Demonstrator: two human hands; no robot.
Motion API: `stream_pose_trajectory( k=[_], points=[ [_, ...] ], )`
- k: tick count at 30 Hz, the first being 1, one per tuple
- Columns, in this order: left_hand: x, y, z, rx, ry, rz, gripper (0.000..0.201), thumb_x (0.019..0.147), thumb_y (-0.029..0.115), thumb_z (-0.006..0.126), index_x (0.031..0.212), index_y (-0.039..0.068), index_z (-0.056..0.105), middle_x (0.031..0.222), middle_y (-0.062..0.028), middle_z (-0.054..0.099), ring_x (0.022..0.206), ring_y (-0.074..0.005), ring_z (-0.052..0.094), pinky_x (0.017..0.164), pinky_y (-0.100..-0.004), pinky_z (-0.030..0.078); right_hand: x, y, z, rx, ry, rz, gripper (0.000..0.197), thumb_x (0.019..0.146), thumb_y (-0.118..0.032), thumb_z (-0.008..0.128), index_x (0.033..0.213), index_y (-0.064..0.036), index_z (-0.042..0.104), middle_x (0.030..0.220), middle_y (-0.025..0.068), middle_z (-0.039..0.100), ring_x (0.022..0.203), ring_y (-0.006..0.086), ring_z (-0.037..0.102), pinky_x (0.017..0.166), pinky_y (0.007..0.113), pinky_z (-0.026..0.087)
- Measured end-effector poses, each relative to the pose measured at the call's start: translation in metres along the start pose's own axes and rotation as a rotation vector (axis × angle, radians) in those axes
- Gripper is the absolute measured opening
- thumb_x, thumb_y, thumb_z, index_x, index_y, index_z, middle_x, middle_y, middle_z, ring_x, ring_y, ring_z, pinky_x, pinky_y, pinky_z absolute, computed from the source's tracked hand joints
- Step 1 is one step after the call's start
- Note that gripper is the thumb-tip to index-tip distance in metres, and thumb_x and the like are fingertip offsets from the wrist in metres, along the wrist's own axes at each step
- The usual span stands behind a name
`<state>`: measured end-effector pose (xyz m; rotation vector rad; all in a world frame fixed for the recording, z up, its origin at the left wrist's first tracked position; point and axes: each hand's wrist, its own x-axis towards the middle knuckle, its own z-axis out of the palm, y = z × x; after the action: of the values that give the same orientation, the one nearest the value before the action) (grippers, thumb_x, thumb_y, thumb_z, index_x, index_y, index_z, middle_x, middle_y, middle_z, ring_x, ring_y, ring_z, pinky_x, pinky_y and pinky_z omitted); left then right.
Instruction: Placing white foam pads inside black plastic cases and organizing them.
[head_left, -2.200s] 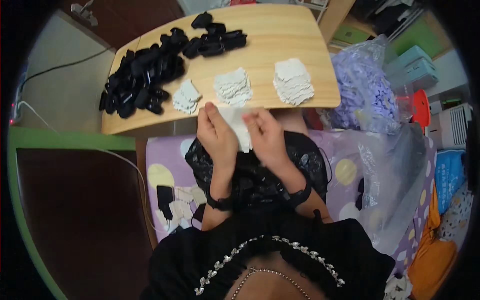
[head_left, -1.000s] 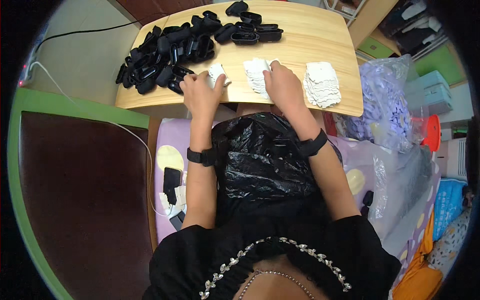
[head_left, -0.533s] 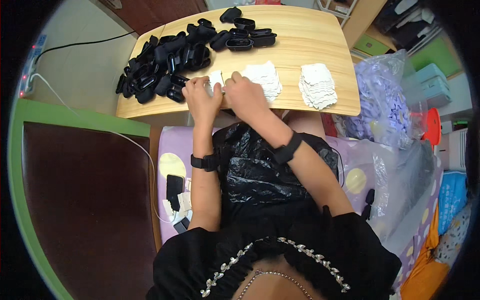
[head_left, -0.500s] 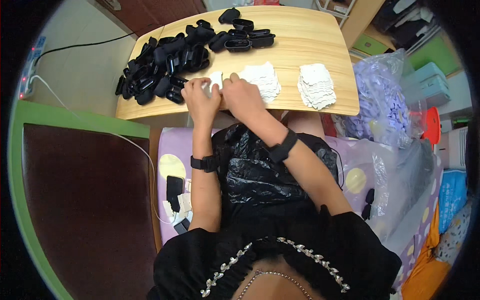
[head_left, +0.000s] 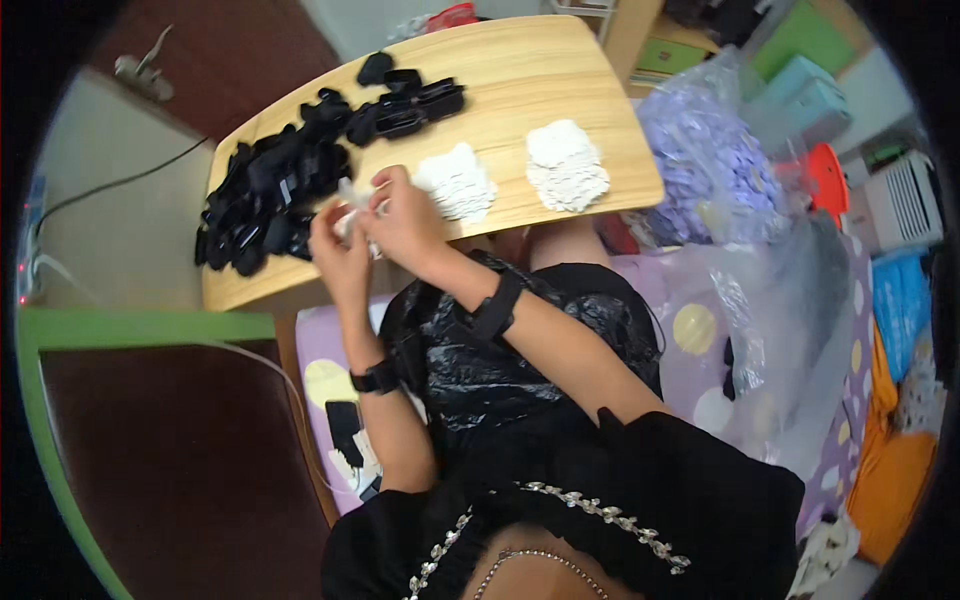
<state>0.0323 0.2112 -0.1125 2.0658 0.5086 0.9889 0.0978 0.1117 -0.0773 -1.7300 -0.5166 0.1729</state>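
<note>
My left hand (head_left: pixel 342 250) and my right hand (head_left: pixel 408 222) meet at the table's front edge. Their fingers are closed on a small white piece (head_left: pixel 352 196), blurred and partly covered by the fingertips. Just right of my right hand lies a stack of thin white pieces with wavy edges (head_left: pixel 458 184). A second such stack (head_left: pixel 566 166) sits farther right. On the left of the table, close to my left hand, spreads a heap of small black cases (head_left: pixel 275 185); several lidless-looking ones (head_left: pixel 402 118) stand toward the back.
The light wooden table (head_left: pixel 530 75) has a rounded front right corner. Beside it is a clear bag of lilac pieces (head_left: pixel 705 160). A black plastic bag (head_left: pixel 480 355) covers my lap. A phone (head_left: pixel 343 430) lies on the purple seat, and a green-framed brown panel (head_left: pixel 160 430) stands left.
The view has turned and shifted, so the table sits farther left and tilted. Both hands remain together, with the white piece now raised between their fingertips.
</note>
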Motion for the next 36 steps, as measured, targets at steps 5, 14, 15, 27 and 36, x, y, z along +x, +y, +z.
stream_pose_trajectory(
  k=[5,14,15,27,36],
  points=[
    [0.001,0.041,-0.015,-0.689,-0.136,-0.21,0.036,0.085,0.006,0.058,0.118,-0.004,0.049,0.109,-0.0135,0.059,0.102,-0.0158,0.053,0.084,-0.0247,0.043,-0.003,-0.021,-0.036,0.334,-0.082,-0.132,0.037,0.069,-0.006,0.067,0.1,0.0001,0.047,0.077,0.0079,0.059,0.072,0.0153,0.059,0.058,0.029,0.048],
    [-0.05,0.135,-0.03,-0.559,-0.196,-0.118,0.036,0.087,0.006,0.056,0.118,-0.008,0.047,0.117,-0.0239,0.053,0.103,-0.0191,0.055,0.09,-0.0275,0.041,-0.087,-0.055,-0.127,0.912,-0.385,0.206,0.027,0.081,-0.002,0.061,0.104,0.0044,0.048,0.089,0.0093,0.057,0.076,0.0131,0.058,0.057,0.023,0.052],
    [-0.057,0.144,-0.025,-0.545,-0.215,-0.085,0.035,0.088,0.007,0.055,0.118,-0.009,0.047,0.116,-0.0244,0.054,0.103,-0.0197,0.055,0.091,-0.0283,0.041,-0.097,-0.057,-0.135,0.929,-0.307,0.168,0.023,0.082,-0.001,0.061,0.102,0.0045,0.05,0.09,0.0091,0.058,0.076,0.0127,0.059,0.056,0.023,0.051],
    [-0.075,0.187,0.039,-1.225,-0.376,-0.366,0.034,0.087,0.014,0.058,0.112,-0.008,0.05,0.1,-0.0217,0.062,0.091,-0.026,0.061,0.086,-0.036,0.048,-0.128,-0.045,-0.165,0.499,0.092,-0.076,0.013,0.078,0.001,0.064,0.087,0.002,0.054,0.085,0.008,0.059,0.071,0.0103,0.057,0.053,0.021,0.046],
    [-0.074,0.204,0.034,-1.19,-0.461,-0.664,0.027,0.083,0.01,0.061,0.104,-0.006,0.055,0.094,-0.0176,0.063,0.082,-0.0215,0.062,0.069,-0.0314,0.052,-0.132,-0.039,-0.163,0.046,0.303,-0.515,0.013,0.077,0.005,0.063,0.086,0.0017,0.054,0.082,0.0072,0.056,0.063,0.0105,0.054,0.048,0.021,0.042]
  ],
)
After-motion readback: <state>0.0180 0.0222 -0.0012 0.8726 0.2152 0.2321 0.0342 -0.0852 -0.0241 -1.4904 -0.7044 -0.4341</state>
